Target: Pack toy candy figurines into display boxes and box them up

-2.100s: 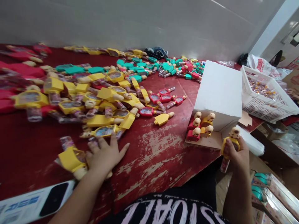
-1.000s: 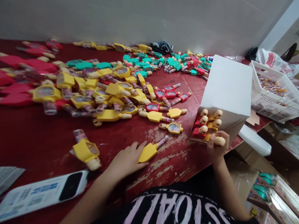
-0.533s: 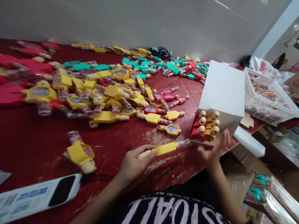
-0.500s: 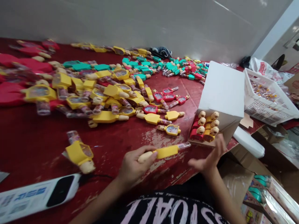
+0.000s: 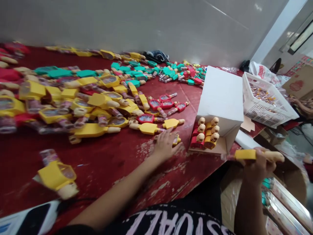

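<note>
My left hand [image 5: 166, 146] lies open, its fingertips over a small yellow toy with a candy tube [image 5: 176, 140] at the table's near side. My right hand [image 5: 258, 166] grips a yellow toy with a tan figure head and clear tube [image 5: 245, 154], out past the table edge. Several yellow, red and teal toys lie in a wide heap [image 5: 93, 107] on the red table [image 5: 110, 156]. Several red and yellow toys [image 5: 204, 133] stand upright on cardboard against a white box [image 5: 221, 98]. One yellow toy [image 5: 56, 175] lies apart at the left.
A white plastic crate of wrapped candies [image 5: 266, 102] stands beyond the white box. Printed retail boxes [image 5: 285, 209] sit below the table at lower right. A white device [image 5: 31, 218] lies at the near left. Another person's forearm [image 5: 302, 107] shows at far right.
The long yellow toy has gone from my left hand to my right, which moved right past the table edge. My left hand moved forward onto the small toy. The view turned slightly.
</note>
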`<state>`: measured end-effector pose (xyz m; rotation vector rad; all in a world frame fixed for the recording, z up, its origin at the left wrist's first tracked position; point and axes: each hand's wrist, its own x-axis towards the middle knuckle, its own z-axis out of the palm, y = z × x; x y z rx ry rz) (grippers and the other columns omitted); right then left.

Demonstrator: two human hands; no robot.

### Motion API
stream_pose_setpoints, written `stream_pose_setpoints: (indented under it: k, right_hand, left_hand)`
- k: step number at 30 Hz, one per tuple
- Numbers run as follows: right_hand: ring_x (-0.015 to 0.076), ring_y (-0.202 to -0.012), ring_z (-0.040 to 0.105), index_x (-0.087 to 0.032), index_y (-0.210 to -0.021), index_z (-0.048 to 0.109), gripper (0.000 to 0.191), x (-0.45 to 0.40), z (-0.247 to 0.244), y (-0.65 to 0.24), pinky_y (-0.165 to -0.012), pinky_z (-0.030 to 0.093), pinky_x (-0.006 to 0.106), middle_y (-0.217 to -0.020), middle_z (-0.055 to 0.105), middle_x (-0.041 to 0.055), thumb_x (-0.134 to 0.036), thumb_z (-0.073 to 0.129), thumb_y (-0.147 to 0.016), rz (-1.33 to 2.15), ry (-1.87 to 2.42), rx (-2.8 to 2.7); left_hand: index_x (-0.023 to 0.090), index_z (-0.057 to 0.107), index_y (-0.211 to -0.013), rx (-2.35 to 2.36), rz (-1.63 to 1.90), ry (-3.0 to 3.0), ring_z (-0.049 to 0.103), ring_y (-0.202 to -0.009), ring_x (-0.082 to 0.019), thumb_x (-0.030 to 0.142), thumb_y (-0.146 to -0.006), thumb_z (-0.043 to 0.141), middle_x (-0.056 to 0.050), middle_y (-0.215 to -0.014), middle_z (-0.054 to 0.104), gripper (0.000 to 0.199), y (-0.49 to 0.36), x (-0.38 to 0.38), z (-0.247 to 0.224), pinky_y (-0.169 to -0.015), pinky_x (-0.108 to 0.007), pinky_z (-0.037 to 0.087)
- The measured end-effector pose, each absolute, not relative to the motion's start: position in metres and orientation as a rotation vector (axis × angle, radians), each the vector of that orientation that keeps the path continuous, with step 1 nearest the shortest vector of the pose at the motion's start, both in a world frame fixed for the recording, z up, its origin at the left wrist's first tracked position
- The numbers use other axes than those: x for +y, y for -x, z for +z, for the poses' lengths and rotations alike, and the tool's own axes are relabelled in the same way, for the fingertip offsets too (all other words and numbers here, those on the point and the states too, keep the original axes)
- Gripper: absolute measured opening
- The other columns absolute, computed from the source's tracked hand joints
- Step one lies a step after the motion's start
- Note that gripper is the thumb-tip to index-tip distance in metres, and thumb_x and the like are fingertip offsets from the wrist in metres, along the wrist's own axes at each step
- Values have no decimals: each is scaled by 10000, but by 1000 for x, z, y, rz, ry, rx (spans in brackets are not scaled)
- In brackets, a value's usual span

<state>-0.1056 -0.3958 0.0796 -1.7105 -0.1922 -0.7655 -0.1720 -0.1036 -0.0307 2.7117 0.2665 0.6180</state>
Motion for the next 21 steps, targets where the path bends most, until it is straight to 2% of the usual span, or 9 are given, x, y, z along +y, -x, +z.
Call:
stream_pose_setpoints:
  k: [2,5,8,12,17,21]
  right_hand:
    - [150,-614,550,-210,-807,472,135,-388,81,79,-564,498,313,-770,510,14,-287,578,-776,-974,1645,-167]
    - [128,-578,558,-228,-877,381,188,-358,66,47,-580,506,306,-742,503,-26,-234,535,-770,-1072,1606,-336]
    - [127,-545,556,-226,-889,356,182,-335,42,32,-549,496,295,-695,499,-41,-261,499,-782,-1042,1650,-469]
    - [119,-537,501,-221,-807,377,160,-330,24,33,-531,453,277,-667,464,-42,-282,520,-767,-1043,1712,-498]
    - [132,-604,438,-211,-795,396,149,-329,35,26,-580,403,289,-723,428,-14,-211,539,-753,-1015,1821,-425]
    - [142,-628,431,-207,-784,411,158,-327,40,8,-590,402,290,-710,427,-12,-255,546,-717,-853,1888,-547]
  left_hand:
    - [135,512,-1224,311,500,-2823,360,-1274,-362,446,-816,525,-180,-1337,460,514,160,-96,-55,-1054,-541,269]
    - [139,528,-1212,283,491,-2832,347,-1279,-365,444,-811,512,-156,-1292,514,504,154,-91,-72,-1047,-536,261]
    - [138,533,-1210,278,517,-2840,361,-1269,-357,442,-812,498,-146,-1267,536,502,156,-91,-73,-1038,-521,268]
    - [178,529,-1227,297,514,-2861,381,-1257,-338,424,-798,520,-110,-1253,553,494,158,-92,-68,-1029,-501,283]
    - [209,515,-1243,344,469,-2879,378,-1260,-309,447,-800,515,-85,-1265,544,502,157,-93,-66,-1042,-470,275]
    - [199,509,-1240,345,446,-2894,355,-1274,-310,458,-810,490,-84,-1275,537,502,157,-92,-66,-1034,-473,276]
